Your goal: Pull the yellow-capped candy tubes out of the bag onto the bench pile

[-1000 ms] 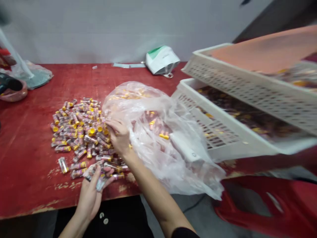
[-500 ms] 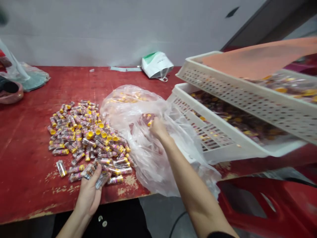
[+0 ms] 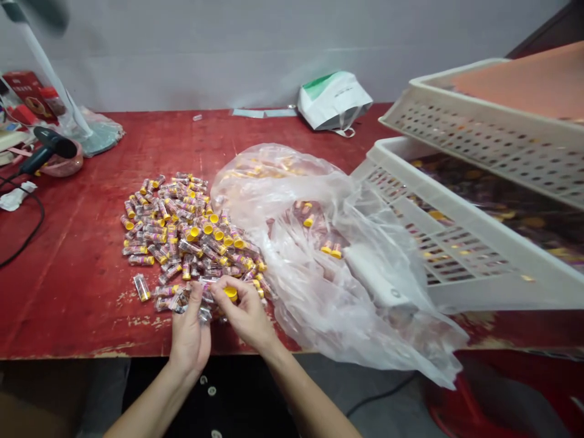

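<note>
My left hand [image 3: 190, 340] is closed round a few small clear plastic packets [image 3: 180, 299] with dark print, held over the near edge of a pile. Close beside it, my right hand [image 3: 246, 313] is curled, thumb and fingers round a small clear tube with a yellow cap [image 3: 230, 294]. The fingertips of both hands nearly meet, and part of what they hold is hidden. Behind them lies a heap of yellow-capped tubes [image 3: 171, 234] on the red table [image 3: 82, 267]. Right of the heap spreads a translucent plastic bag [image 3: 292, 274], open, with more such tubes inside.
Two white perforated crates [image 3: 456, 237] are stacked askew at the right, filled with tubes. A white and green paper bag [image 3: 335, 103] lies by the wall. At the left are a lamp stand [image 3: 55, 79], a black-headed device [image 3: 50, 146] and a cable. A red stool stands below right.
My right hand has come out of the plastic bag and moved left, beside my left hand, with a yellow-capped tube. The view has shifted left, and the left hand still holds its packets.
</note>
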The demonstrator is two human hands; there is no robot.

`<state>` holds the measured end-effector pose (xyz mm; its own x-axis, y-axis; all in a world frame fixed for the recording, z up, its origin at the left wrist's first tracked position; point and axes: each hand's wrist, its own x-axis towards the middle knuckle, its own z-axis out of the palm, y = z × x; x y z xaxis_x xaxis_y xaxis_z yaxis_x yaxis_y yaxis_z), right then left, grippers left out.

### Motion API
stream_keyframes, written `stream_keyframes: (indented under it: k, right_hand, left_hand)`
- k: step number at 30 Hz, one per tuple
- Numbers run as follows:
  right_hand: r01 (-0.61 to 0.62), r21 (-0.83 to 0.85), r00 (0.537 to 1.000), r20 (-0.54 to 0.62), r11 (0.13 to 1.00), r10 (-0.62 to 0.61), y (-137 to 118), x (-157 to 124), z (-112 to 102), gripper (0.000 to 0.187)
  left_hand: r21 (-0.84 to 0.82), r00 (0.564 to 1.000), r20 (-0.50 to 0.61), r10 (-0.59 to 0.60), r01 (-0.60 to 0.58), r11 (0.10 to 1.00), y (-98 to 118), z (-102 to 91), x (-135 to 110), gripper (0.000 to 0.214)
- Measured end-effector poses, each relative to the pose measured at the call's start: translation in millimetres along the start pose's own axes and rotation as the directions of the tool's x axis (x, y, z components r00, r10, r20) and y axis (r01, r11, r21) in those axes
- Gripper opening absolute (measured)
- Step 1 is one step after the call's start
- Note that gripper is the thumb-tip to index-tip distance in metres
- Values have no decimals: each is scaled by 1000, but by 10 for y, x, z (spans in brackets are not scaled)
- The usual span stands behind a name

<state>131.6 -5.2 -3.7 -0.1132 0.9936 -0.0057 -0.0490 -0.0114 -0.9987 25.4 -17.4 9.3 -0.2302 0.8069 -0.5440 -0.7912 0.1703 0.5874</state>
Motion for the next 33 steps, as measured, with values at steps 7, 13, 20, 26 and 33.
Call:
stream_keyframes:
  k: [7,13,20,26,33]
  right_hand:
    - [133,311,985,-149,941,-90,-104,-223,-176,29]
    - [331,-41,869,-375,943,-322,-38,-323,-66,22]
    - [515,-299,762,-270,803,-589,92,-529,-126,35]
    - [513,-311,854,94,800,-511,-27,-592,-382,51]
    - [545,-416,828,131,728,-546,-32,-607,-299,60]
  left_hand:
    - [19,986,-65,-152,153,988,55,-71,3,23]
    - [26,970,10,-242,242,970,1,-50,-90,24]
    - [59,978,82,-193,189,980,-13,-46,-125,35]
    - [228,989,107,-104,77,971,51,-100,-60,43]
    - [209,996,80,-31,14,978,-8,-123,-95,39]
